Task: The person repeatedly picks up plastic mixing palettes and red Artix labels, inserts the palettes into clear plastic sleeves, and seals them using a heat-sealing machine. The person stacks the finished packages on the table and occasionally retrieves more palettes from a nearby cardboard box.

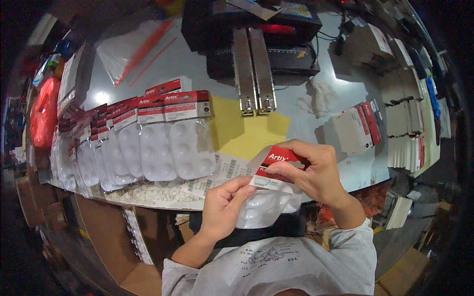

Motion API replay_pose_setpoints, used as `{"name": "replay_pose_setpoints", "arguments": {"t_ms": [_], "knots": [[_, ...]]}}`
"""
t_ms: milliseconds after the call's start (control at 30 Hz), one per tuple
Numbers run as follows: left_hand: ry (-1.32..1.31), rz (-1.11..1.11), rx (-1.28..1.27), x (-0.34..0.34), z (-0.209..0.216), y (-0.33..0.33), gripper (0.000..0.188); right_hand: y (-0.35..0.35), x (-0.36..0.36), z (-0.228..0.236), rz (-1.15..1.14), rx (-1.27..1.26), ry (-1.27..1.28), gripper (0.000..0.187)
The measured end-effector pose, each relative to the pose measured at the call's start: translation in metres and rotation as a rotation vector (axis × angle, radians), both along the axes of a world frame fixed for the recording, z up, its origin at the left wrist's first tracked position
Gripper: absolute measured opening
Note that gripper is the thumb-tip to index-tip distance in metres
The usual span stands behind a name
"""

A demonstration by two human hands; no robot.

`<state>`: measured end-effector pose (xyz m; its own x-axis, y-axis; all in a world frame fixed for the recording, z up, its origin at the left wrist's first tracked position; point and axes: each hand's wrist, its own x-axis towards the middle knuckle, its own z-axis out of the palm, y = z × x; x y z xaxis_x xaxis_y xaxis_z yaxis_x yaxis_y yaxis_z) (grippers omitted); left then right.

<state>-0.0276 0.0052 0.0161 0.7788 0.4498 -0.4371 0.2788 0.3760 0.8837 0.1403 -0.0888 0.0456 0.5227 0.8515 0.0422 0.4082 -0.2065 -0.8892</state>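
Over the table's near edge I hold a packaged white plastic palette [256,211] with round wells. Its folded red-and-white header card [269,183] sits at the top of the pack. My left hand [223,206] pinches the left edge of the pack just below the card. With thumb on the front and fingers behind, my right hand [313,170] grips the card at its upper right. Close to my left hand lie white barcode label sheets [231,167]. Farther left, several similar packed palettes [191,150] overlap in a row, their header cards toward the back.
Two metal arms [243,74] reach forward from a black machine [202,24] over a yellow sheet [247,135]. Header cards [358,129] and crumpled white cloth [318,96] lie right; card stacks [402,118] line that side. Clear bags [116,52] lie back left. A cardboard box [98,227] stands below.
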Motion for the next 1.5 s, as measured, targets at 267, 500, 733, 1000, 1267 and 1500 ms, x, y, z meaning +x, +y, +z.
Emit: {"name": "replay_pose_setpoints", "arguments": {"t_ms": [267, 500, 733, 1000, 1267, 1500], "knots": [[-0.019, 0.044, 0.366, 0.005, -0.002, 0.001, 0.014, 0.006, 0.001, -0.008, -0.033, -0.041, -0.021, 0.019], [0.023, 0.048, 0.382, 0.007, -0.008, -0.002, 0.013, 0.007, 0.006, -0.014, 0.121, 0.123, -0.096, 0.018], [-0.044, 0.085, 0.392, 0.012, -0.009, -0.005, 0.014, 0.003, 0.012, -0.013, 0.175, 0.144, -0.136, 0.019], [-0.025, 0.135, 0.479, 0.012, -0.019, -0.012, 0.013, 0.0, 0.019, -0.016, 0.181, 0.091, -0.227, 0.024], [-0.056, 0.14, 0.741, 0.015, -0.016, -0.012, 0.015, -0.005, 0.024, -0.019, 0.168, 0.066, -0.319, 0.031], [-0.059, 0.385, 0.478, 0.014, -0.03, -0.001, 0.022, -0.033, 0.019, -0.035, -0.033, -0.347, 0.724, 0.021]]}}
